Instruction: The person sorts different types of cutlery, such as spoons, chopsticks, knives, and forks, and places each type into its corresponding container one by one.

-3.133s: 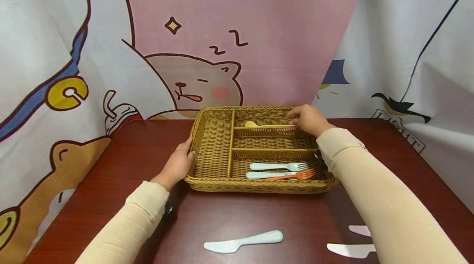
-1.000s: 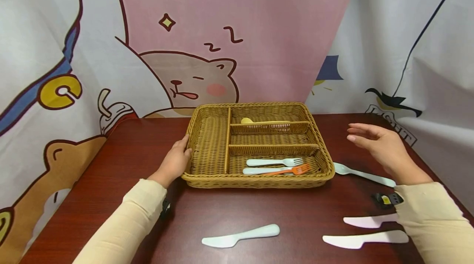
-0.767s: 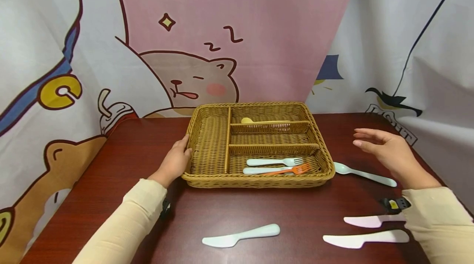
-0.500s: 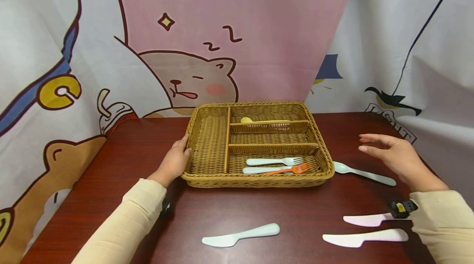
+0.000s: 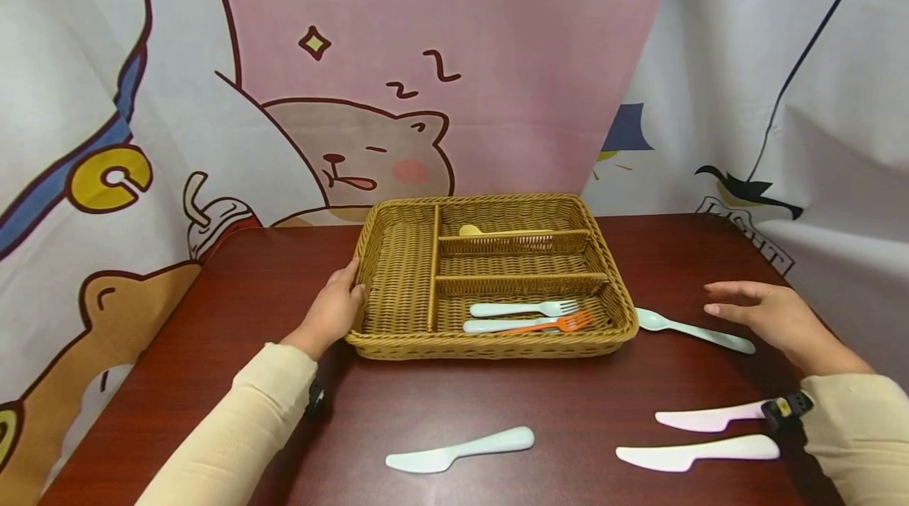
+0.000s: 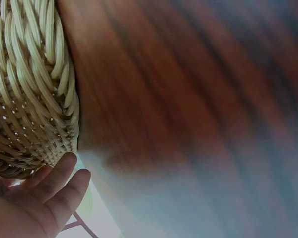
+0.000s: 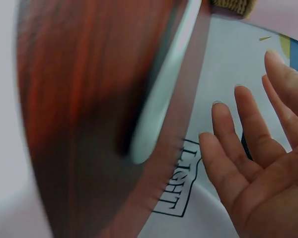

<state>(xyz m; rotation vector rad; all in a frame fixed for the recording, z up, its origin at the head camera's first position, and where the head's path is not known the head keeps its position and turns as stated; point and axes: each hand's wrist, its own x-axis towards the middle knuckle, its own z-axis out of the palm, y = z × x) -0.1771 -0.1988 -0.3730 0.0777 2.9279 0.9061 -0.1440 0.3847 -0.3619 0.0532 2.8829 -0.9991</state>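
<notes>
Touching with the left grip (image 5: 331, 312), fingers nearly straight, the wicker basket (image 5: 426, 348) just to its right, with an orange fork (image 5: 572, 321) inside. Hovering with the right grip (image 5: 783, 324) toward the right end of the table (image 5: 582, 403), thumb and fingers apart, near a pale spoon (image 5: 699, 333) to its left and a pink knife (image 5: 703, 419) nearer the body.

I count one basket (image 5: 401, 277), two hands (image 5: 328, 315) (image 5: 788, 320), three knives (image 5: 458, 452) (image 5: 699, 452) (image 5: 710, 417), two spoons (image 5: 472, 230) (image 5: 692, 330), two forks (image 5: 524, 308) (image 5: 561, 323), plus one pale handle (image 5: 497, 325) whose head I can't make out.

Head view downward, wrists close; basket (image 5: 490, 346) shared
</notes>
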